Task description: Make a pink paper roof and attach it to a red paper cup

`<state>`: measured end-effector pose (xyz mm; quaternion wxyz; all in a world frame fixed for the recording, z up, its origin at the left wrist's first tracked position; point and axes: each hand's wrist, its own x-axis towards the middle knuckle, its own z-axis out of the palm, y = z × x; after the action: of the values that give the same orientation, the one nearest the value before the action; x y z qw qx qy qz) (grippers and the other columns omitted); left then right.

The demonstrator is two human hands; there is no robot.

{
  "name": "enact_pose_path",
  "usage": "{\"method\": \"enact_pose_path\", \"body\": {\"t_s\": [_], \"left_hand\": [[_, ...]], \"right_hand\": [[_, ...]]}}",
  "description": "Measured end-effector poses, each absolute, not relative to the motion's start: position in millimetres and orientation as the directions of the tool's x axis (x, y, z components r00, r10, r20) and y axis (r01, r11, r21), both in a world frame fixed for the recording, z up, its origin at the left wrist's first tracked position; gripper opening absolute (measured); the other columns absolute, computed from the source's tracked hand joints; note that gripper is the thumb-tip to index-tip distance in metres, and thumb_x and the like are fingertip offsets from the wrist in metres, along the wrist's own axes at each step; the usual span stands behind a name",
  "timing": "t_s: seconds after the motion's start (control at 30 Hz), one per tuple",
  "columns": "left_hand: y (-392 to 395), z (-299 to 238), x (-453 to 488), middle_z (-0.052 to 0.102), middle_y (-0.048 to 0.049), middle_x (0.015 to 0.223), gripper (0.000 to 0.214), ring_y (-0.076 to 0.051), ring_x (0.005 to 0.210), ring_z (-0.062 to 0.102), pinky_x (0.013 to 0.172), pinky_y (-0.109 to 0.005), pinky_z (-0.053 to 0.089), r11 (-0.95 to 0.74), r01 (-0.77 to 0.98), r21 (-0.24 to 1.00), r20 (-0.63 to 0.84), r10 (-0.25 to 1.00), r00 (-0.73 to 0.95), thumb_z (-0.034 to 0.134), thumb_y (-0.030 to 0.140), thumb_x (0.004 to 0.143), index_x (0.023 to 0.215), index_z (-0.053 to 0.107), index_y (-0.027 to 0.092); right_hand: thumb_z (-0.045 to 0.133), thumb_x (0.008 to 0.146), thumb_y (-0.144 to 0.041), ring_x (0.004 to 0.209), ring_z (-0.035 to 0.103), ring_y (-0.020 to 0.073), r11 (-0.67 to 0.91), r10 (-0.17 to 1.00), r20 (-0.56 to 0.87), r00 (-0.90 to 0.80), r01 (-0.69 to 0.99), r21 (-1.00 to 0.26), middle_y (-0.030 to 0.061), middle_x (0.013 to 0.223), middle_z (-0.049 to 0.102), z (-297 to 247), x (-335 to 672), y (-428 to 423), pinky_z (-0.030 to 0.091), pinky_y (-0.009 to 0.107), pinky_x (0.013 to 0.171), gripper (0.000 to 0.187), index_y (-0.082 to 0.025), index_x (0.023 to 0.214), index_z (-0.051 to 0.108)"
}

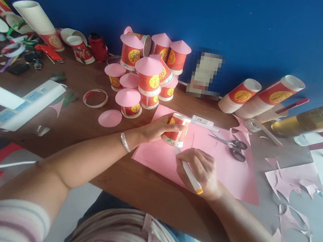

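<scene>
My left hand [162, 127] is wrapped round a red paper cup [174, 133] with a white rim and base, held a little above the pink paper [221, 172]. In my closed right hand [199, 166] is a slim white pen-shaped tool [191, 175] with an orange end. Its pale tip points toward the cup's lower edge; I cannot tell if they touch. Just beyond the cup lies a white labelled item [202, 121]. Black-handled scissors [237, 147] rest on the paper to the right.
Red cups with pink cone tops [149, 71] stand clustered at the back. A pink disc [110, 118] and a tape ring [95, 98] lie left, near a power strip [26, 106]. Stacked cups [274, 92], a bottle [313, 117] and paper scraps [297, 181] occupy the right.
</scene>
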<state>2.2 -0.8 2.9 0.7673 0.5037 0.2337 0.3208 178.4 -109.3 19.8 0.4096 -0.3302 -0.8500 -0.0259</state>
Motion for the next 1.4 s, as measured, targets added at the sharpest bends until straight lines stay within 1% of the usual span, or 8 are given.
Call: {"method": "enact_pose_path", "body": {"t_s": [0.23,0.57,0.7,0.9,0.97,1.07,1.23,1.4], "left_hand": [[-0.8,0.7,2.6,0.065,-0.0034,0.091,0.041,-0.015,0.082,0.062,0.074,-0.028,0.050,0.286,-0.257,0.923,-0.045,0.744,0.666,0.083,0.044,0.080,0.103,0.062,0.016],[1.6,-1.8,3.5,0.063,-0.0012,0.086,0.046,-0.012,0.074,0.059,0.067,-0.025,0.046,0.283,-0.233,0.930,-0.053,0.732,0.679,0.087,0.040,0.075,0.104,0.062,0.015],[1.6,-2.8,3.5,0.064,-0.0016,0.089,0.050,-0.013,0.078,0.060,0.070,-0.026,0.047,0.293,-0.232,0.928,-0.067,0.741,0.668,0.088,0.040,0.074,0.109,0.062,0.016],[0.4,-1.5,3.0,0.065,-0.0027,0.093,0.048,-0.014,0.082,0.062,0.073,-0.027,0.049,0.317,-0.259,0.912,-0.076,0.753,0.653,0.088,0.040,0.073,0.105,0.063,0.016],[0.7,-0.3,3.1,0.067,-0.0037,0.094,0.049,-0.016,0.084,0.063,0.075,-0.029,0.050,0.318,-0.270,0.909,-0.077,0.764,0.640,0.088,0.042,0.073,0.105,0.063,0.016],[1.6,1.7,3.2,0.067,-0.0046,0.091,0.047,-0.017,0.083,0.063,0.076,-0.030,0.050,0.304,-0.289,0.908,-0.050,0.762,0.645,0.087,0.046,0.074,0.102,0.065,0.015],[1.4,6.0,1.7,0.065,-0.0039,0.083,0.043,-0.016,0.077,0.063,0.074,-0.030,0.051,0.301,-0.329,0.895,0.005,0.732,0.682,0.084,0.049,0.078,0.095,0.067,0.014],[3.8,2.9,1.0,0.071,-0.0077,0.094,0.044,-0.021,0.089,0.069,0.083,-0.036,0.056,0.345,-0.370,0.863,-0.016,0.749,0.662,0.085,0.045,0.078,0.105,0.069,0.014]], "right_hand": [[0.060,0.091,-0.002,0.057,0.056,0.0105,0.777,0.540,0.715,-0.444,0.590,-0.220,-0.0013,0.072,0.062,19.7,177.0,-108.3,0.046,0.024,0.054,0.020,-0.021,0.094,0.055],[0.062,0.090,-0.002,0.059,0.057,0.0115,0.782,0.530,0.720,-0.447,0.586,-0.212,-0.0003,0.073,0.063,16.5,177.4,-106.7,0.047,0.025,0.055,0.020,-0.020,0.096,0.055],[0.064,0.088,-0.001,0.059,0.056,0.0117,0.794,0.523,0.725,-0.448,0.564,-0.225,0.0000,0.073,0.063,17.9,177.6,-108.2,0.047,0.025,0.054,0.021,-0.019,0.096,0.056],[0.061,0.088,-0.003,0.059,0.057,0.0126,0.808,0.514,0.731,-0.449,0.541,-0.235,-0.0013,0.071,0.061,18.9,177.4,-109.7,0.051,0.027,0.056,0.020,-0.021,0.097,0.057],[0.060,0.087,-0.003,0.060,0.059,0.0132,0.811,0.507,0.737,-0.448,0.538,-0.230,-0.0024,0.070,0.062,19.7,176.9,-109.1,0.057,0.029,0.063,0.022,-0.022,0.097,0.057],[0.059,0.085,-0.002,0.057,0.059,0.0126,0.816,0.496,0.751,-0.436,0.529,-0.231,-0.0049,0.070,0.063,20.8,176.6,-107.8,0.064,0.039,0.084,0.025,-0.024,0.098,0.057],[0.059,0.085,-0.002,0.058,0.059,0.0123,0.808,0.523,0.749,-0.407,0.517,-0.284,-0.0048,0.073,0.065,18.5,177.7,-107.5,0.058,0.052,0.104,0.026,-0.023,0.100,0.057],[0.057,0.086,-0.002,0.060,0.061,0.0120,0.795,0.570,0.712,-0.410,0.494,-0.353,-0.0053,0.075,0.067,16.3,177.6,-107.6,0.055,0.056,0.109,0.025,-0.024,0.098,0.057]]}}
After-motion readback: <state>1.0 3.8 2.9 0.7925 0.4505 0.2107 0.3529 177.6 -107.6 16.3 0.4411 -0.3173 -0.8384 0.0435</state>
